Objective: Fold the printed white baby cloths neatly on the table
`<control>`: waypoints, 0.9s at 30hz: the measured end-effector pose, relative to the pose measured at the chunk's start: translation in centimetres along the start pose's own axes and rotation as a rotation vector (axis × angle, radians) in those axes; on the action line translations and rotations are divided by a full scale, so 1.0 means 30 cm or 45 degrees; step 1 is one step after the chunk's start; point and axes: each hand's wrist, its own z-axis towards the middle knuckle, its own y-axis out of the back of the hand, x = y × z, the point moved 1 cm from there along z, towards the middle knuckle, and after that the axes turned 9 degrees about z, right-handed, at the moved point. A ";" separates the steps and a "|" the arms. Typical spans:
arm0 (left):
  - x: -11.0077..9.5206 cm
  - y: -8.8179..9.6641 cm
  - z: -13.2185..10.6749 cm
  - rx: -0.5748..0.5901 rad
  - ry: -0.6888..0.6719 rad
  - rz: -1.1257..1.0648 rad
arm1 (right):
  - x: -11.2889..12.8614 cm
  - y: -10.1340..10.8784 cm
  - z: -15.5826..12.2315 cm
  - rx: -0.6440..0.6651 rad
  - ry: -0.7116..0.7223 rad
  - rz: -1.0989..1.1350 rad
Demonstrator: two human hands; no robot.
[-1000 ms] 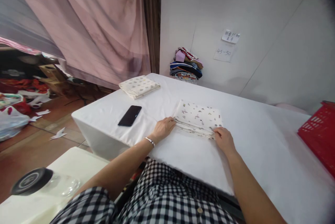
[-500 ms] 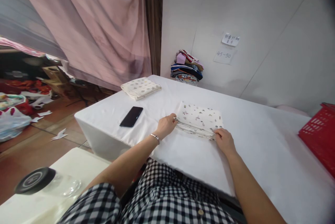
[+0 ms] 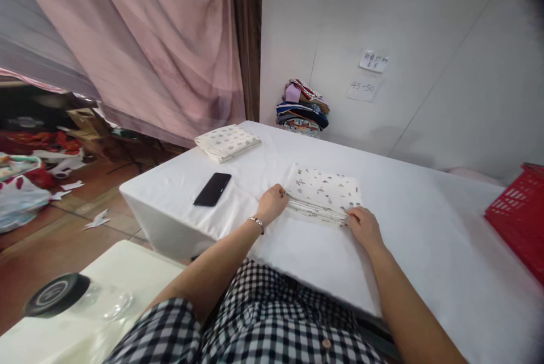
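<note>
A folded white cloth (image 3: pixel 325 188) with small printed figures lies in several layers on the white-covered table (image 3: pixel 306 256). My left hand (image 3: pixel 272 203) pinches its near left corner, fingers closed. At the near right corner, my right hand (image 3: pixel 365 227) grips the layered edge between thumb and fingers. The cloth rests flat, its stacked folds facing me. Farther back on the left lies a second folded cloth (image 3: pixel 228 142), cream with grey spots, apart from both hands. A black phone (image 3: pixel 212 189) lies left of my left hand.
A red plastic basket (image 3: pixel 518 211) stands at the right. Against the wall is a pile of folded fabrics (image 3: pixel 301 109). On a pale stool or bench (image 3: pixel 140 262) at lower left lies a clear bottle with a black lid (image 3: pixel 57 295). A pink curtain (image 3: pixel 178 41) hangs behind.
Both hands keep their hold on the cloth's near corners, and the cloth stays in place. My left wrist and forearm have shifted slightly right; the view has moved a little.
</note>
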 end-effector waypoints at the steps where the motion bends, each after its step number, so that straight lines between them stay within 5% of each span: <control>1: -0.001 0.000 0.002 0.010 0.024 -0.009 | -0.001 -0.001 0.000 -0.001 0.001 0.007; 11: -0.020 -0.020 0.020 -0.042 0.085 -0.094 | -0.001 -0.001 -0.001 -0.017 0.012 0.016; 16: 0.037 -0.061 -0.001 -0.199 0.034 -0.568 | 0.002 -0.001 -0.001 -0.021 0.004 0.041; 20: 0.083 -0.097 -0.008 -0.181 0.087 -0.995 | 0.001 -0.003 0.000 -0.031 -0.001 0.046; 27: 0.085 -0.102 -0.004 -0.140 0.115 -1.019 | 0.011 0.002 0.001 -0.020 -0.003 0.052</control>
